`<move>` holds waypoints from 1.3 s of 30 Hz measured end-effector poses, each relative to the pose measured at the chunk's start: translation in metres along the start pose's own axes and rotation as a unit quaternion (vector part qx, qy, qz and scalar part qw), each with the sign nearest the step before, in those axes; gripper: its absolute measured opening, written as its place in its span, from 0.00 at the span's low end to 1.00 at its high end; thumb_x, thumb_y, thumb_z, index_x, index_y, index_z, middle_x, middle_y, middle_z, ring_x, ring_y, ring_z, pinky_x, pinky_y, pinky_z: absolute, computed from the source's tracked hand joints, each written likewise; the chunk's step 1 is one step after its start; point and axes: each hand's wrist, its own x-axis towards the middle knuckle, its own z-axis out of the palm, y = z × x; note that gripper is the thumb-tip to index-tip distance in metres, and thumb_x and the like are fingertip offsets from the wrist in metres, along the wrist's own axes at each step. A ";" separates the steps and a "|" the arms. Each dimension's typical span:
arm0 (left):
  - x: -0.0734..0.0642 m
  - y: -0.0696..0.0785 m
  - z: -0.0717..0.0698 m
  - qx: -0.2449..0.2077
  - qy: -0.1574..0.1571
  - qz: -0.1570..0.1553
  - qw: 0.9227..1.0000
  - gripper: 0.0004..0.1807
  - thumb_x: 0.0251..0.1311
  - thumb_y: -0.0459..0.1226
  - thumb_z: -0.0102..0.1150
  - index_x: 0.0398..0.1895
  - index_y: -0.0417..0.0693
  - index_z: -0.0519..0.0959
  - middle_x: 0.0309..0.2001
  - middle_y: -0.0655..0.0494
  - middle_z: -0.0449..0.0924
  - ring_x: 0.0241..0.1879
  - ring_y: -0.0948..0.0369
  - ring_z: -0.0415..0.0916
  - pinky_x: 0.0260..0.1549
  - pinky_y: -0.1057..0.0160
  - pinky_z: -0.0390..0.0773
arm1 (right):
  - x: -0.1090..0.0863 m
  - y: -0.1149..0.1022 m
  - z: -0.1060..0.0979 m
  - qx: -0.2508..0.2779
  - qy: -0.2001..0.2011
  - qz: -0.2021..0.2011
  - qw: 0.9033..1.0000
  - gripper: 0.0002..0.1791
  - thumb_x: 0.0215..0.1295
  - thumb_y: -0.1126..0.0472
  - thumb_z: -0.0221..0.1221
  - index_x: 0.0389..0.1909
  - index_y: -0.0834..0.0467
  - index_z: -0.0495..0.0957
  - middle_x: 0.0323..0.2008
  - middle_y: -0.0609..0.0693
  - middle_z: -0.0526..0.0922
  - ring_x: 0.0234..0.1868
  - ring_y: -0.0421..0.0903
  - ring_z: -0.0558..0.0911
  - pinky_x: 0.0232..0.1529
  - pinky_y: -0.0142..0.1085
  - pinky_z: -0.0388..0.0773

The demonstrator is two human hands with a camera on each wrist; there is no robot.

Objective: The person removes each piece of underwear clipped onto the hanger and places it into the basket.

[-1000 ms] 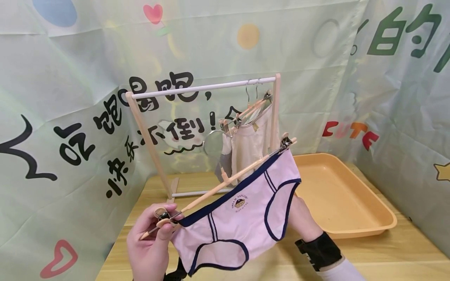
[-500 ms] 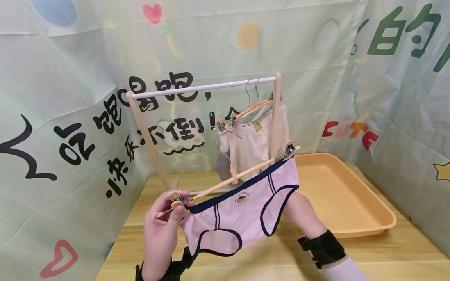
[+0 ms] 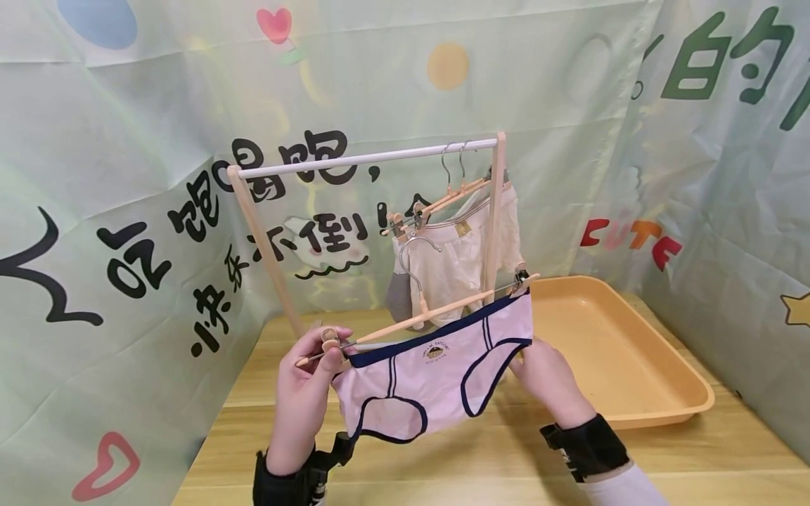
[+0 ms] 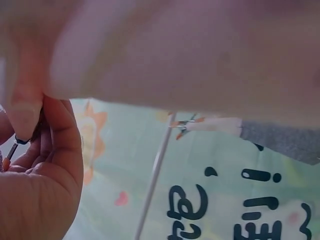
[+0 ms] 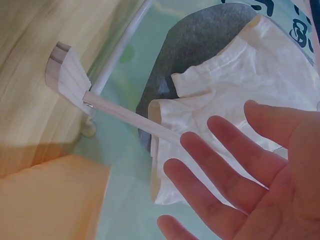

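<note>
A pair of pale pink underpants (image 3: 436,383) with navy trim hangs from a clip hanger (image 3: 455,306) held tilted, its right end higher, its metal hook pointing up. My left hand (image 3: 304,393) pinches the clip at the hanger's left end between thumb and fingers. Partly hidden behind the right side of the underpants is my right hand (image 3: 550,379). The right wrist view shows that hand's fingers (image 5: 220,185) spread and holding nothing, in front of cream shorts (image 5: 215,110). A large blurred part of the left hand fills the top of the left wrist view.
Behind the hands stands a small garment rack (image 3: 367,156) with a white rail. At its right end, two clip hangers carry the cream shorts and a grey-and-white garment (image 3: 400,299). An orange tray (image 3: 633,365) sits on the wooden table (image 3: 443,471) at right; printed cloth surrounds it.
My left hand has moved up and right with the hanger and underpants, now less tilted. The hanger's hook has swung more upright. The right hand has shifted slightly right and away from the underpants.
</note>
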 end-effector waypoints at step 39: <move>0.020 -0.031 -0.008 -0.030 -0.040 -0.046 0.998 0.10 0.66 0.34 0.51 0.45 0.35 0.76 0.39 0.59 0.79 0.39 0.61 0.76 0.37 0.73 0.79 | 0.014 -0.025 -0.041 0.251 0.167 0.080 0.950 0.22 0.77 0.56 0.38 0.54 0.65 0.75 0.44 0.63 0.83 0.44 0.48 0.78 0.49 0.40 0.74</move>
